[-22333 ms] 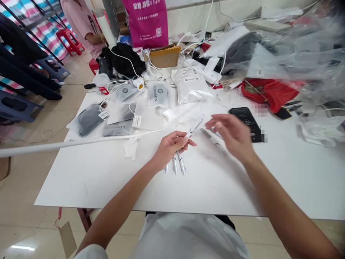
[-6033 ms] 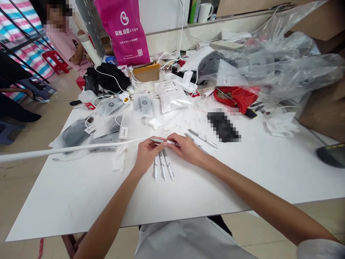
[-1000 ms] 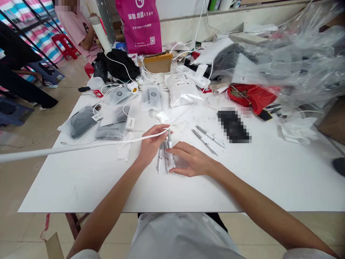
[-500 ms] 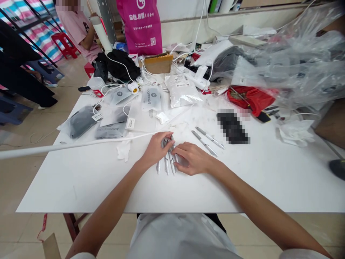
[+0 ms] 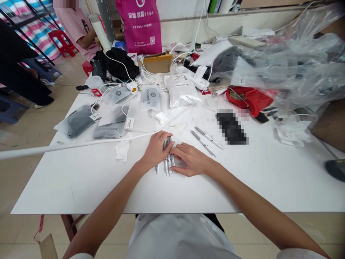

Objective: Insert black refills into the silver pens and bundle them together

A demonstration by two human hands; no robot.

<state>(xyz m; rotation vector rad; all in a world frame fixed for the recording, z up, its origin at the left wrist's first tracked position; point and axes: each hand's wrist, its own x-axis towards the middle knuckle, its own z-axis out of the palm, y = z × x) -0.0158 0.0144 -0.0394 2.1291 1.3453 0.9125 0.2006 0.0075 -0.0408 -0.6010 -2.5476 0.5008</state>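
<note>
Several silver-and-clear pens [image 5: 166, 166] lie side by side on the white table, their tips toward me. My left hand [image 5: 156, 149] curls over their far ends from the left, covering part of them. From the right, my right hand [image 5: 188, 158] presses its bent fingers and thumb against the outer pen, closing the group between both hands. One pen [image 5: 157, 168] at the left sits slightly apart from the others. Two more pens, a nearer one [image 5: 203, 143] and a farther one [image 5: 209, 137], lie slanted to the right of my hands.
A blurred-out black object [image 5: 232, 127] lies right of the loose pens. Packaged items in frosted bags [image 5: 109, 130] and a white parcel [image 5: 182, 90] fill the back left. A white cord [image 5: 81, 144] crosses the table's left side. Clear plastic [image 5: 293, 68] heaps up at the back right.
The pens between my hands have been drawn closer together, with my right hand shifted slightly left. The leftmost pen now shows a wider gap. The two loose pens remain on the table.
</note>
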